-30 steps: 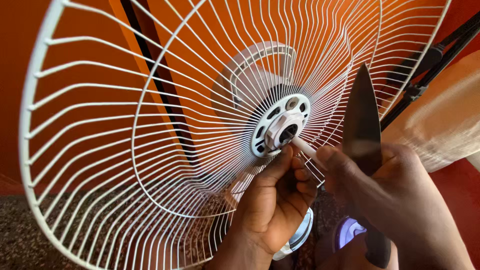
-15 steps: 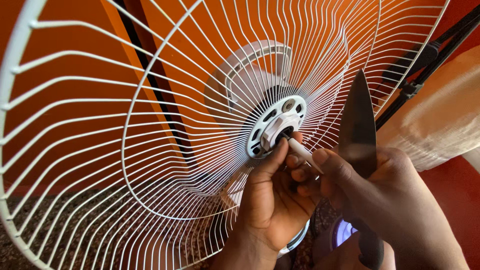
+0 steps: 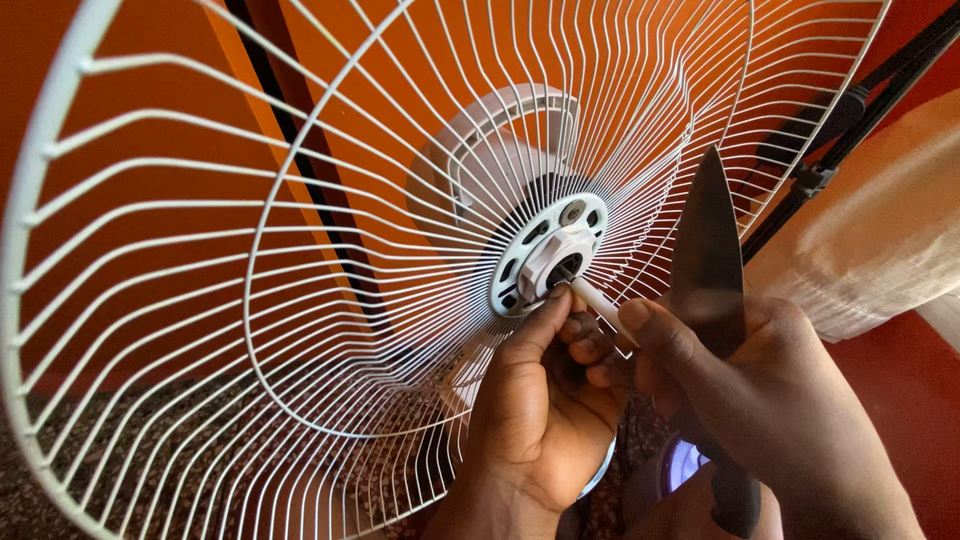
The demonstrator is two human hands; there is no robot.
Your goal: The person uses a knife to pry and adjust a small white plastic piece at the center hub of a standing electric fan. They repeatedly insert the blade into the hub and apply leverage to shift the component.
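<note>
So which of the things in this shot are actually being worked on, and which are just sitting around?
In use:
- white wire fan guard
- round white hub at its centre
- thin white rod at the hub, pinched by both hands
- left hand
- right hand
- knife, in the right hand

Lying about:
- black stand
- pale cloth
- patterned carpet

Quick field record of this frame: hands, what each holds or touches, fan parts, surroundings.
left hand: fingertips at the hub, pinching the thin white stick
right hand: grips a knife, blade pointing up, thumb near the stick
fan guard: white wire cage, tilted, fills most of the view
hub: white plastic centre plate with holes, stick tip at its middle opening
motor housing: pale, behind the wires
background: orange wall; black stand rod at upper right
</note>
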